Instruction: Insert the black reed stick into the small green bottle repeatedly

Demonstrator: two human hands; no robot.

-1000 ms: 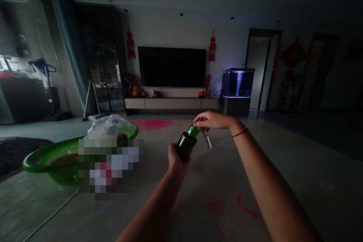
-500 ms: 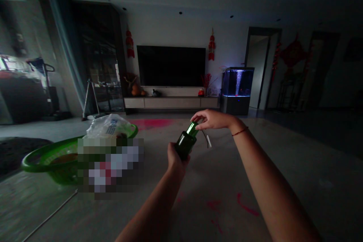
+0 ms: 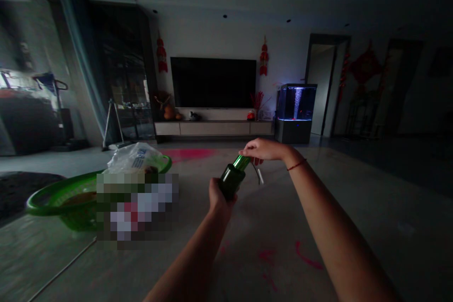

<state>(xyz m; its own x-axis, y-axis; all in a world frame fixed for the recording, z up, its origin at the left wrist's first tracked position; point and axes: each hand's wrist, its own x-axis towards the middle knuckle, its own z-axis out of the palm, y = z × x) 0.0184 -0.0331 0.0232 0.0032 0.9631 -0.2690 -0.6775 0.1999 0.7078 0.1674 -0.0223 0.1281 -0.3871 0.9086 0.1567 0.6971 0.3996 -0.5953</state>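
Observation:
A dark green bottle point(image 3: 231, 181) leans to the right in front of me, above the table. My left hand point(image 3: 219, 199) is closed around its lower body. At its upper end is a shiny, lighter green cap point(image 3: 241, 162). The fingers of my right hand point(image 3: 264, 149) are closed on the top of this cap, with part of the fingertips hidden. Beyond the bottle, a small white stick point(image 3: 261, 176) and a thin dark cord point(image 3: 256, 173) lie on the table.
On the left of the table point(image 3: 269, 226), which bears pink marks, stands a green plastic basket point(image 3: 38, 205) with a clear plastic bag point(image 3: 132, 155) on it. A pixelated patch hides things beside it. Farther back are a television point(image 3: 213, 82), a low cabinet point(image 3: 212, 128) and a lit aquarium point(image 3: 296, 104).
My right hand's fingers have shifted from around the side of the cap to its top, and they are more curled. The left hand and the bottle have hardly moved.

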